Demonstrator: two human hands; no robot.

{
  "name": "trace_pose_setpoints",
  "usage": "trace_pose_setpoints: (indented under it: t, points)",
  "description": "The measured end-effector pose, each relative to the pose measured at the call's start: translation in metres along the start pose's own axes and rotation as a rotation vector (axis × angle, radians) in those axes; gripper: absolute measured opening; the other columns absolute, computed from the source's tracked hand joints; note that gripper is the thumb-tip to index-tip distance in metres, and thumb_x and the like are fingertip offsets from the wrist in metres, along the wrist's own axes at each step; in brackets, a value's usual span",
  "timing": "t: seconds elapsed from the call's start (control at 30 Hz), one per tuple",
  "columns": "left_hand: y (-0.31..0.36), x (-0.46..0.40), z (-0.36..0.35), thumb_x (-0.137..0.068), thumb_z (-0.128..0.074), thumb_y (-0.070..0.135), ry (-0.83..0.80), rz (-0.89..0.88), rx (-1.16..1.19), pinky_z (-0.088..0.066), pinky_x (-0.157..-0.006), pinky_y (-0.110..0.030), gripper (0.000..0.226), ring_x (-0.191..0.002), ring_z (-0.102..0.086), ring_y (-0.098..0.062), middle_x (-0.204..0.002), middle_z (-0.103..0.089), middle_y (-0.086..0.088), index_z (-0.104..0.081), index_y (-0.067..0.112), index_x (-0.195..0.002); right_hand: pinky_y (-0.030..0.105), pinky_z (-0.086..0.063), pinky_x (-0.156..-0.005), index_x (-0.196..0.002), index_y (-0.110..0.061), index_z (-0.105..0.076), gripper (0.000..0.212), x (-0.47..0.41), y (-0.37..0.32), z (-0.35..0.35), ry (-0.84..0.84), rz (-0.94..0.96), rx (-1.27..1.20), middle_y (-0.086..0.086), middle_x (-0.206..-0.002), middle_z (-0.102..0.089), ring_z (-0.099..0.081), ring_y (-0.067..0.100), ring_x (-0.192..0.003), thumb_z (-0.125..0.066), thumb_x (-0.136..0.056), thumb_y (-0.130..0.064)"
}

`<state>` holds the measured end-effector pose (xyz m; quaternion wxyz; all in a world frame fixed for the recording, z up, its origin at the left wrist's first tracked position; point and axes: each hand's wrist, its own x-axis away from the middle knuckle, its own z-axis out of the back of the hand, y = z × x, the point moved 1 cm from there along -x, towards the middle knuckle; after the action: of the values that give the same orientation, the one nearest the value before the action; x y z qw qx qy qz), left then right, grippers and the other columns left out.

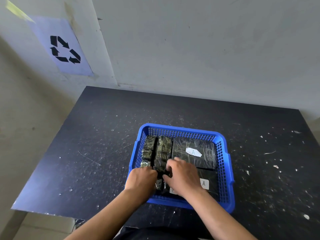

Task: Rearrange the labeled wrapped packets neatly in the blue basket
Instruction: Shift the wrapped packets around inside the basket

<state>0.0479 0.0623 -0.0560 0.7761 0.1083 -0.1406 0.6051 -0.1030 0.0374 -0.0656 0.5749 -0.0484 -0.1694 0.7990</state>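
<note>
A blue basket (223,158) stands on a dark table and holds several dark packets wrapped in clear film. A large packet with a white "A" label (194,152) fills its far right part. A second "A"-labelled packet (207,181) lies near right, partly under my right hand. Smaller packets (163,148) stand in rows on the left side. My left hand (141,181) and my right hand (183,177) both reach into the basket's near left part, fingers curled on a small dark packet (161,172) between them.
The dark, scratched table (97,153) has its left edge and near-left corner close by. A grey wall rises behind it, with a paper recycling sign (65,49) on the left. White flecks dot the table on the right.
</note>
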Motion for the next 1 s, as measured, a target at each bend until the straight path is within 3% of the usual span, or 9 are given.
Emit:
trace_pose_setpoints:
  t: [0.13, 0.23, 0.33, 0.43, 0.53, 0.6, 0.67, 0.8, 1.0]
  points:
    - [-0.014, 0.011, 0.000, -0.083, -0.068, 0.020, 0.187, 0.014, 0.064, -0.052, -0.081, -0.036, 0.044, -0.112, -0.050, -0.023, -0.121, -0.055, 0.000, -0.055, 0.024, -0.124, 0.033, -0.050, -0.066, -0.112, -0.020, -0.053, 0.050, -0.024, -0.010, -0.012, -0.044, 0.098, 0.112, -0.001, -0.103, -0.058, -0.061, 0.021, -0.082, -0.081, -0.077, -0.043]
    - [-0.010, 0.008, -0.009, -0.089, -0.059, 0.018, 0.149, 0.004, 0.002, -0.035, -0.105, -0.042, 0.058, -0.138, -0.030, -0.030, -0.149, -0.035, -0.010, -0.038, 0.013, -0.142, 0.029, -0.045, -0.061, -0.112, -0.021, -0.049, 0.051, -0.028, -0.006, -0.018, -0.020, 0.108, 0.133, -0.001, -0.105, -0.058, -0.061, 0.019, -0.079, -0.081, -0.078, -0.041]
    - [-0.009, 0.002, -0.012, -0.095, -0.047, 0.016, 0.135, 0.028, -0.052, -0.029, -0.108, -0.042, 0.045, -0.140, -0.027, -0.032, -0.153, -0.031, -0.014, -0.041, 0.008, -0.139, 0.024, -0.040, -0.055, -0.098, -0.026, -0.045, 0.044, -0.026, 0.000, -0.016, 0.024, 0.140, 0.066, -0.007, -0.093, -0.052, -0.052, 0.012, -0.066, -0.081, -0.076, -0.039]
    - [-0.010, -0.001, -0.014, -0.097, -0.045, 0.014, 0.130, 0.034, -0.087, -0.030, -0.107, -0.042, 0.050, -0.134, -0.036, -0.032, -0.153, -0.033, -0.016, -0.033, 0.003, -0.144, 0.017, -0.034, -0.049, -0.097, -0.026, -0.049, 0.040, -0.021, 0.005, -0.007, 0.146, 0.138, -0.030, -0.008, -0.090, -0.049, -0.044, 0.007, -0.058, -0.079, -0.072, -0.036]
    - [-0.008, -0.002, -0.017, -0.099, -0.041, 0.014, 0.126, 0.028, -0.109, -0.026, -0.111, -0.042, 0.060, -0.138, -0.032, -0.033, -0.160, -0.021, -0.018, -0.016, 0.000, -0.152, 0.017, -0.043, -0.047, -0.110, -0.025, -0.058, 0.041, -0.015, 0.007, -0.002, 0.208, 0.153, -0.054, -0.006, -0.098, -0.058, -0.047, 0.005, -0.057, -0.078, -0.076, -0.034]
    - [-0.008, -0.001, -0.018, -0.100, -0.039, 0.014, 0.126, 0.047, -0.113, -0.022, -0.114, -0.041, 0.062, -0.142, -0.028, -0.032, -0.161, -0.018, -0.020, -0.010, -0.002, -0.152, 0.023, -0.054, -0.048, -0.118, -0.022, -0.063, 0.040, -0.011, 0.006, -0.002, 0.222, 0.186, -0.045, -0.004, -0.104, -0.064, -0.059, 0.008, -0.058, -0.076, -0.081, -0.030]
    - [-0.008, 0.001, -0.017, -0.100, -0.036, 0.013, 0.132, 0.068, -0.105, -0.021, -0.115, -0.040, 0.057, -0.141, -0.029, -0.032, -0.158, -0.024, -0.020, -0.015, -0.002, -0.151, 0.029, -0.058, -0.049, -0.119, -0.020, -0.067, 0.035, -0.010, 0.005, 0.000, 0.265, 0.204, -0.040, -0.004, -0.105, -0.067, -0.067, 0.012, -0.061, -0.071, -0.085, -0.024]
    - [-0.008, 0.003, -0.013, -0.098, -0.035, 0.013, 0.099, 0.050, -0.137, -0.029, -0.104, -0.042, 0.038, -0.123, -0.041, -0.032, -0.137, -0.045, -0.017, -0.044, 0.005, -0.133, 0.026, -0.056, -0.051, -0.114, -0.018, -0.072, 0.034, -0.014, -0.001, 0.003, 0.314, 0.230, 0.017, -0.003, -0.097, -0.071, -0.068, 0.015, -0.065, -0.072, -0.081, -0.013]
    - [-0.011, 0.001, -0.013, -0.098, -0.036, 0.018, 0.069, 0.039, -0.170, -0.028, -0.105, -0.043, 0.039, -0.124, -0.040, -0.033, -0.140, -0.044, -0.019, -0.046, 0.006, -0.133, 0.036, -0.060, -0.062, -0.131, -0.022, -0.063, 0.043, -0.020, -0.010, 0.000, 0.151, 0.201, -0.014, 0.002, -0.111, -0.062, -0.066, 0.020, -0.084, -0.064, -0.088, -0.018]
